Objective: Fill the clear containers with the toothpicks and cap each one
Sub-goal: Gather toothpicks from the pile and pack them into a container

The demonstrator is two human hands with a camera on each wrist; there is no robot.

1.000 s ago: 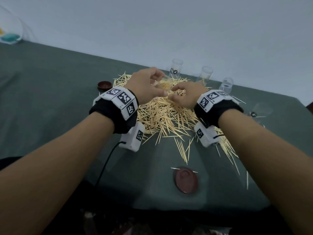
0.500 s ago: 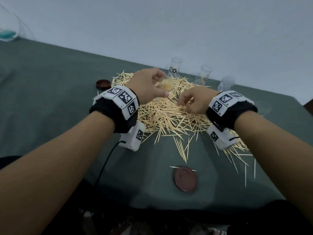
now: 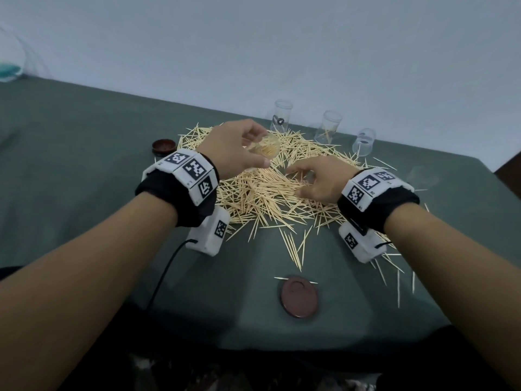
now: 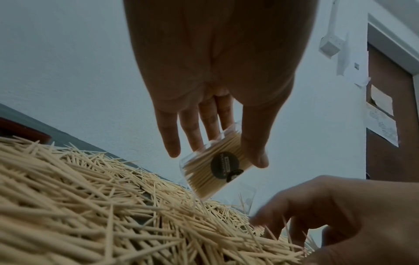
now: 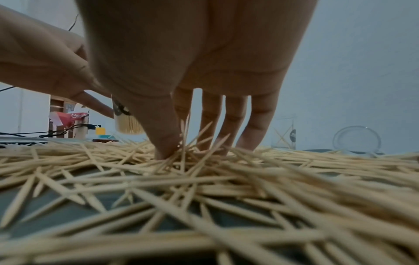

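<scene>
The left hand holds a clear container between the thumb and the fingers, lifted above the far part of the toothpick pile; the container is tilted and packed with toothpicks, and it carries a dark round label, seen in the left wrist view. The right hand is just to the right of it and lower, with the thumb and the fingertips pressed down into the pile and drawn together around a few toothpicks. The two hands are near each other but do not touch. The pile lies in the middle of the green table, spreading to the near right. Behind the pile, at the far edge, stand three more clear containers: the left one, the middle one with a few toothpicks inside, and the right one. One brown cap lies on the near side of the table, another brown cap lies left of the pile.
</scene>
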